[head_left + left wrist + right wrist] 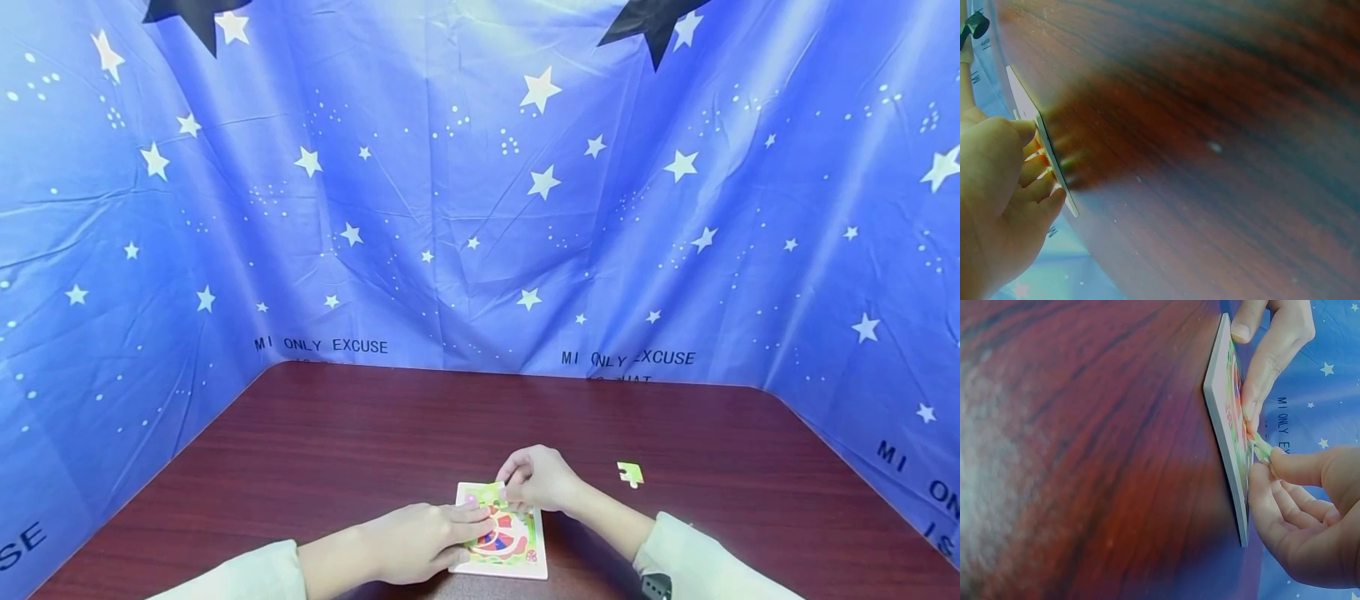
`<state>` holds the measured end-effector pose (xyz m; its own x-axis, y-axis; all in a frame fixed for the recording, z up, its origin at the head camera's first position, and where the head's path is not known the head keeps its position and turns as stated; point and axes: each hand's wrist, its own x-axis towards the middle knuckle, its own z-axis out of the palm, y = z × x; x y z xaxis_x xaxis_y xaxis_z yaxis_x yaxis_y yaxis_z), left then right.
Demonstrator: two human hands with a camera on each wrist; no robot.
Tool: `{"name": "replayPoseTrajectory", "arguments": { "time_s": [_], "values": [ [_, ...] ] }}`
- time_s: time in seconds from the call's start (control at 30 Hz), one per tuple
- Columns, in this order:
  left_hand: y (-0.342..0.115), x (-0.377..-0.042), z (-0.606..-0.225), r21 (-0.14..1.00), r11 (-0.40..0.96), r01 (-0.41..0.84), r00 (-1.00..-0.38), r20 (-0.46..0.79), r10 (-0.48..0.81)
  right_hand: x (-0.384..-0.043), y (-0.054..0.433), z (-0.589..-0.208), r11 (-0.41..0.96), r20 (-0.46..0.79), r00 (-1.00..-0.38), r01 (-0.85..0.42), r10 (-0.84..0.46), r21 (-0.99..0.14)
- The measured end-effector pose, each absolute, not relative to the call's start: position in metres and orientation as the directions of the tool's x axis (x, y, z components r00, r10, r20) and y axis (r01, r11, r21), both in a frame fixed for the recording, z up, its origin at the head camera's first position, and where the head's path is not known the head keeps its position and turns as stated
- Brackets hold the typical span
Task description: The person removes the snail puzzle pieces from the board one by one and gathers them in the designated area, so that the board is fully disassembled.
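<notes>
We noted the left hand [420, 537] lying with fingers outstretched across the puzzle board [517, 570], apparently to steady it. The right hand [540, 479] pinched a green piece [1263, 449] between thumb and forefinger at the board's far part, tilted, a grip that seemed to leave its lower edge free; we could not tell whether that edge touched. The board lay on the near side of the counter [375, 433], within both hands' reach. A loose piece [635, 472] sat apart to the right, likely handy for the right hand. Beyond hung a starry blue curtain [427, 208].
</notes>
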<state>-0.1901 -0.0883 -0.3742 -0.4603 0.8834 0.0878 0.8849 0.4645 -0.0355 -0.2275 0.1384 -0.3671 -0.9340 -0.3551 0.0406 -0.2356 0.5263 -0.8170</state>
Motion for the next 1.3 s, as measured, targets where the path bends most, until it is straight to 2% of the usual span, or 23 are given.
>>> {"name": "replayPoseTrajectory", "arguments": {
  "time_s": [0.5,0.9,1.3],
  "values": [
    [-0.086,-0.189,-0.374,-0.051,0.47,0.881,-0.464,0.098,0.88,-0.229,0.14,-0.366,0.522,0.043,-0.946,-0.216,-0.322,-0.826],
    [-0.087,-0.189,-0.374,-0.068,0.469,0.881,-0.461,0.102,0.882,-0.235,0.166,-0.368,0.442,0.008,-0.956,-0.144,-0.294,-0.885],
    [-0.087,-0.188,-0.374,-0.041,0.475,0.879,-0.469,0.099,0.878,-0.24,0.193,-0.369,0.425,-0.013,-0.966,-0.101,-0.258,-0.899]
  ]
}}
